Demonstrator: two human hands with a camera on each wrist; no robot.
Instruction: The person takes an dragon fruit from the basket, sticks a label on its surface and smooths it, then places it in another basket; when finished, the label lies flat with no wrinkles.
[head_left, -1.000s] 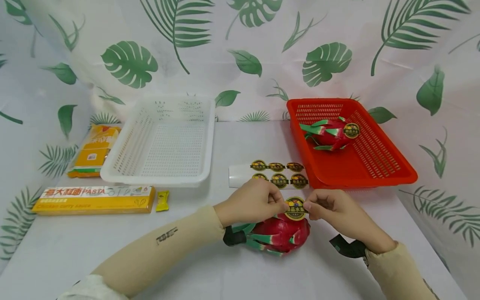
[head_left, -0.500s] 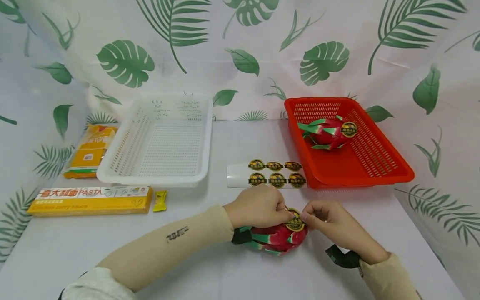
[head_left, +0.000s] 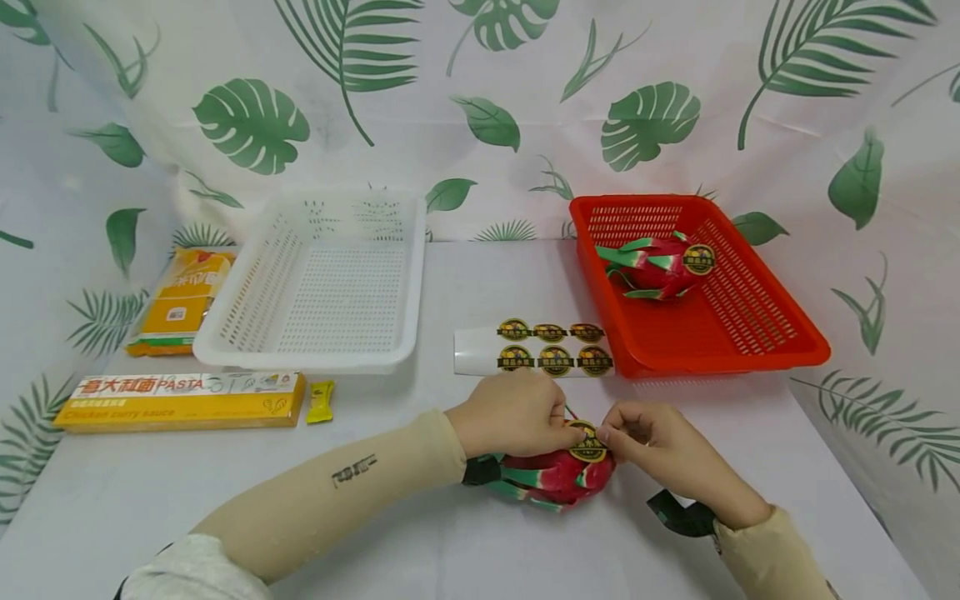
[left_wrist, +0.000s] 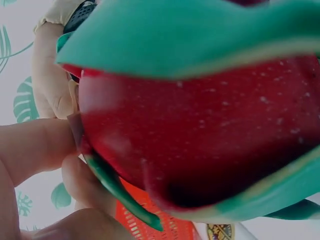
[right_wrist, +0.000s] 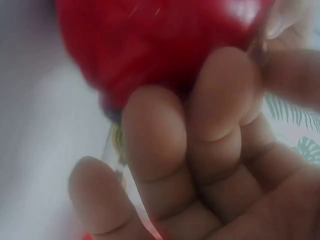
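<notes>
A red dragon fruit with green-tipped scales (head_left: 551, 482) lies on the table between the two hands. At its upper right, a round black-and-gold sticker (head_left: 587, 442) lies against the skin. The left hand (head_left: 513, 415) pinches the sticker's left edge between thumb and finger, and the right hand (head_left: 667, 450) pinches its right edge. Close up in the left wrist view, the dragon fruit (left_wrist: 200, 120) fills most of the frame, with fingertips at its left. Curled fingers of the right hand (right_wrist: 200, 150) touch or nearly touch the fruit in the right wrist view; the sticker's face is mostly hidden there.
Behind the hands lies a sticker sheet (head_left: 480, 353). A red basket (head_left: 720, 354) at right holds another stickered dragon fruit (head_left: 660, 267). At left stand a white basket (head_left: 307, 358), a yellow packet (head_left: 180, 308), a pasta box (head_left: 180, 404) and a small yellow wrapped piece (head_left: 320, 402).
Both hands have come down and slightly closer together, bringing the sticker from the fruit's top edge onto its upper right side. Over the last half second they have barely moved.
</notes>
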